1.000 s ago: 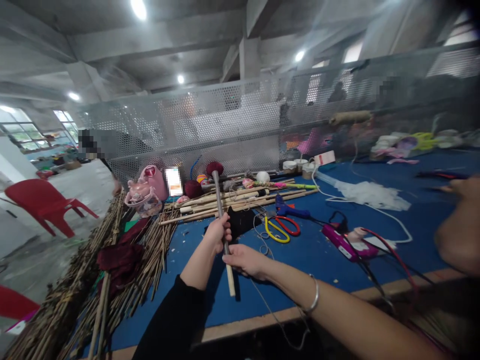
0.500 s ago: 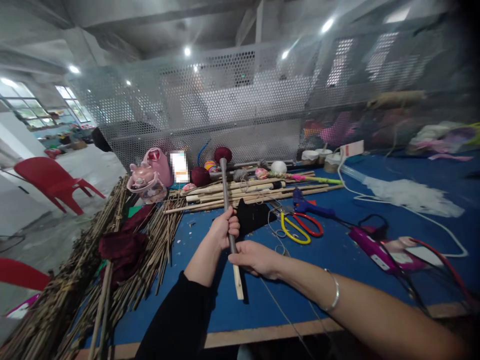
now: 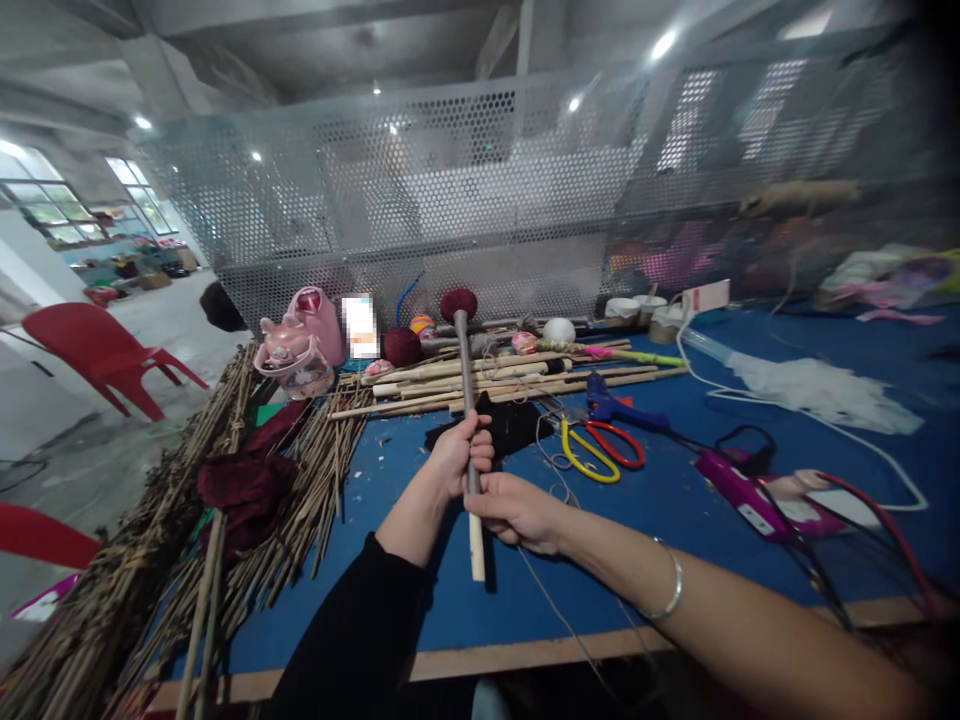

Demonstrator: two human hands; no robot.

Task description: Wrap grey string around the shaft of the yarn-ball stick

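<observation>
My left hand (image 3: 459, 458) is wrapped around the middle of a wooden stick (image 3: 477, 550) covered in grey along most of its length. The lower end shows bare pale wood. A dark red ball (image 3: 459, 303) tops the far end. Closer to the bare end, my right hand (image 3: 517, 510) pinches the stick between thumb and fingers. A thin grey string (image 3: 551, 600) trails from near my right hand over the table edge. Black cloth (image 3: 514, 425) lies just behind my hands. To the right rest scissors (image 3: 592, 455) with one yellow and one red handle.
Bundled twigs (image 3: 300, 500) with dark red fabric (image 3: 251, 490) cover the left side. Pale sticks (image 3: 427, 385) lie across the back, before a perforated metal screen (image 3: 442, 200). A blue glue gun (image 3: 622, 405), purple power strip (image 3: 742, 500) and white cord (image 3: 825, 420) occupy the right.
Both hands and the stick have shifted slightly to the right, and the stick stands a little straighter in view. The grip of each hand looks the same.
</observation>
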